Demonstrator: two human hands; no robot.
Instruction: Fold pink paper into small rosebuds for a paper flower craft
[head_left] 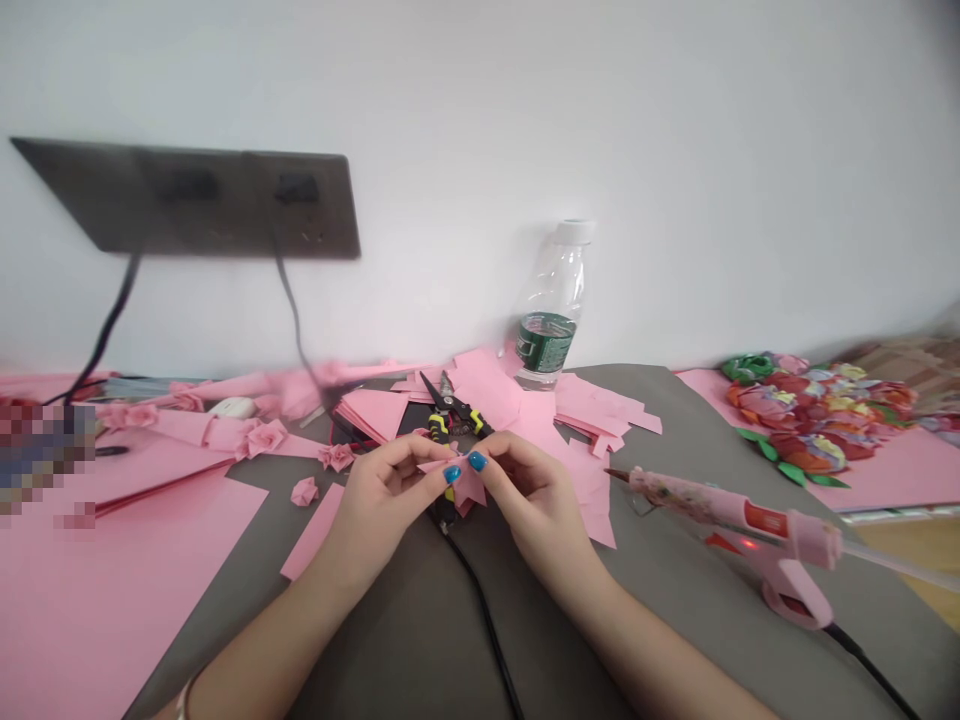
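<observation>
A small folded piece of pink paper (469,486) with pointed edges is pinched between both hands. My left hand (397,490) holds its left side between thumb and fingers. On its right side, the thumb and fingers of my right hand (536,495) are closed, the two blue-nailed thumbs nearly meeting. Just behind the hands lie black and yellow scissors (450,402), partly hidden. Cut pink paper pieces (592,408) spread around them. Left of my left hand sits a small folded pink flower (304,491).
A pink glue gun (735,515) with a red light lies at the right. A clear bottle (551,310) leans by the wall. Colourful paper flowers (814,410) are at the far right, large pink sheets (150,590) at the left. A black cable (480,590) crosses the grey table (405,640).
</observation>
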